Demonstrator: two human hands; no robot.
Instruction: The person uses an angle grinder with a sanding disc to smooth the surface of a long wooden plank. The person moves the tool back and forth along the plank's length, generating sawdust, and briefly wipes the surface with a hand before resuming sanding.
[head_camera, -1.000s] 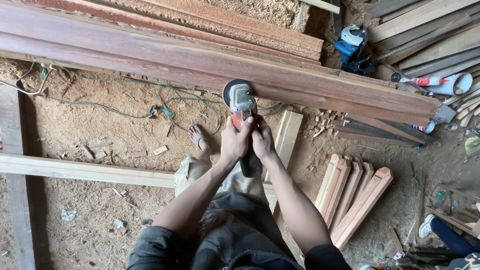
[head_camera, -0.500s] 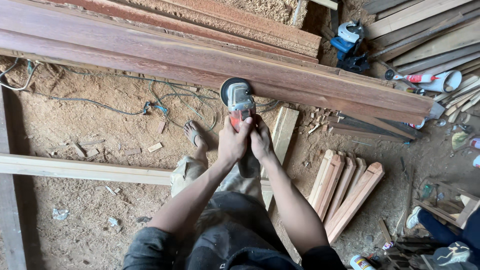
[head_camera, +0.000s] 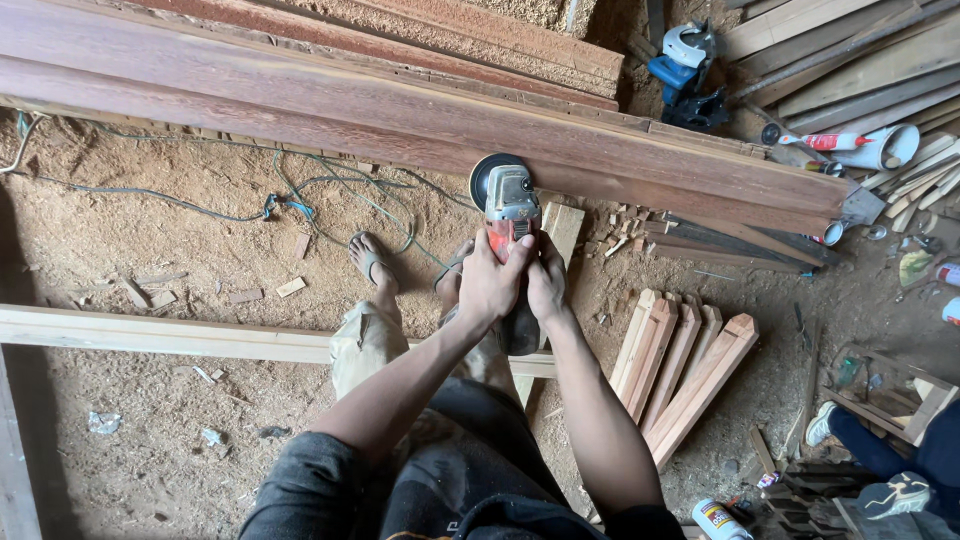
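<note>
while both hands close around the same tool, the left hand wraps its fingers over the upper part of the angle grinder body, and the right hand clamps the body from the other side, just beside the left. the two hands touch or nearly touch each other along the tool. the grinder is grey with an orange-red section under the fingers; its dark round disc sits at the far end, at the near edge of the long reddish plank. whether the disc touches the wood cannot be told.

the plank runs across the view from left to right, with further reddish boards stacked behind it. below the hands, a sandalled foot stands on sawdust-covered ground. a pale timber rail lies across the ground under the forearms. thin cables trail over the sawdust to the left of the grinder. small wood offcuts lie scattered near the foot.

to the right, a row of pointed wooden stakes lies side by side. a blue power tool rests at the top right, near pale planks. another person's shoes appear at the lower right corner.
</note>
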